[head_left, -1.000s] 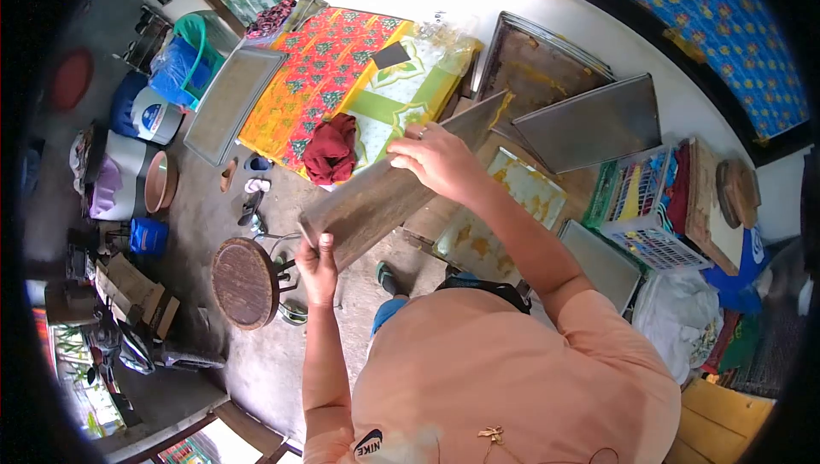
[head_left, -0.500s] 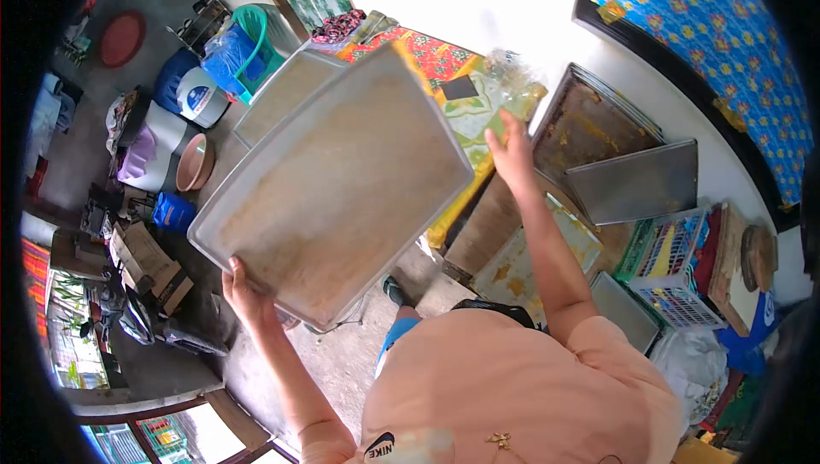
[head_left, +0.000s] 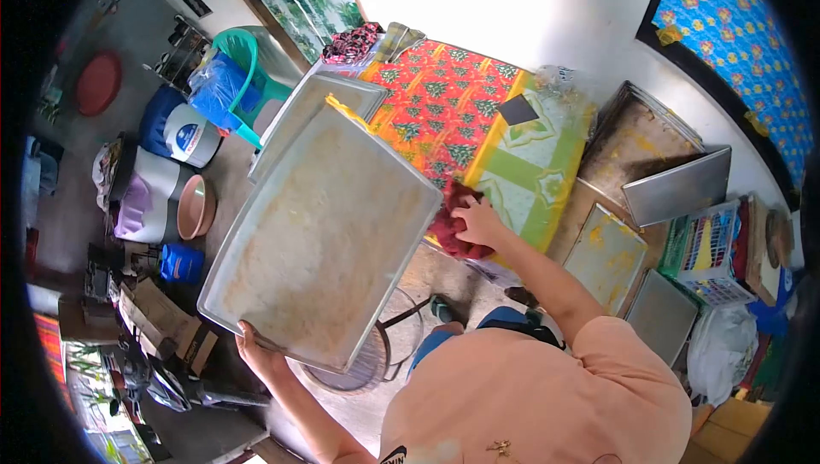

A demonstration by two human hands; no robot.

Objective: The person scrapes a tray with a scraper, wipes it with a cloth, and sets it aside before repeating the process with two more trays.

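Note:
My left hand [head_left: 260, 353] grips the lower edge of a large metal baking tray [head_left: 320, 242], which is tilted in front of me and has brownish stains on its surface. My right hand [head_left: 480, 221] is closed on a dark red cloth [head_left: 459, 237] at the near edge of the covered table. Behind the held tray, another tray [head_left: 329, 92] lies partly hidden on the table's left end. The red patterned tablecloth [head_left: 457, 88] meets a green and yellow cloth, where a small dark square [head_left: 518, 109] lies.
To the right, several trays lean by the wall, including a stained one [head_left: 641, 131], near a plastic basket [head_left: 705, 250]. A round stool [head_left: 354, 361] stands below the held tray. A green chair [head_left: 243, 62], a basin [head_left: 196, 208] and cardboard boxes [head_left: 162, 319] are at left.
My right hand has gone from raised and empty to gripping the red cloth at the table edge. The tray in my left hand has turned more upright, and the view has shifted.

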